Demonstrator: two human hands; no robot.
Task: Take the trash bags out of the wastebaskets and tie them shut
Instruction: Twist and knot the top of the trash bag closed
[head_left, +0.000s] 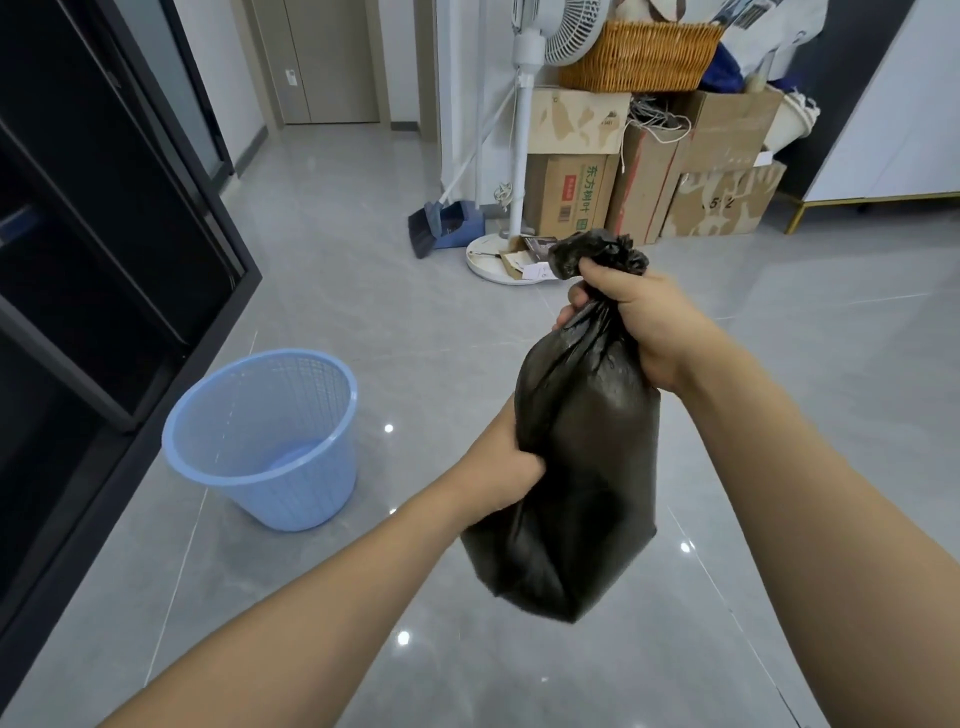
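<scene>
Hanging in mid-air over the grey tiled floor (322, 270), one black trash bag (576, 467), full and rounded, already out of its wastebasket.

Head view, places given from the bag:
- Right hand (631, 322): at the bag's top, fist closed round the gathered neck, a crumpled tuft of plastic sticking out above the fingers. Likely held this way to keep the mouth bunched and carry the weight.
- Left hand (506, 467): on the bag's left side at mid-height, fingers pinching a fold of the plastic, probably to steady the load or squeeze out air.
- Knot: none to be seen; whether the neck is twisted inside the fist cannot be told. Tying judged not yet done.
- Blue wastebasket (262, 441): down and to the left of the bag, upright on the floor, well apart, no liner in it.
- Black cabinet (104, 234): farther left, beyond the wastebasket.
- Standing fan (522, 156): behind the bag, its round base just past the tuft.
- Cardboard boxes (675, 171): behind and above, stacked, with a wicker basket (641, 54) on top.
- Broom and dustpan (441, 223): behind and to the left, propped by the fan.
</scene>
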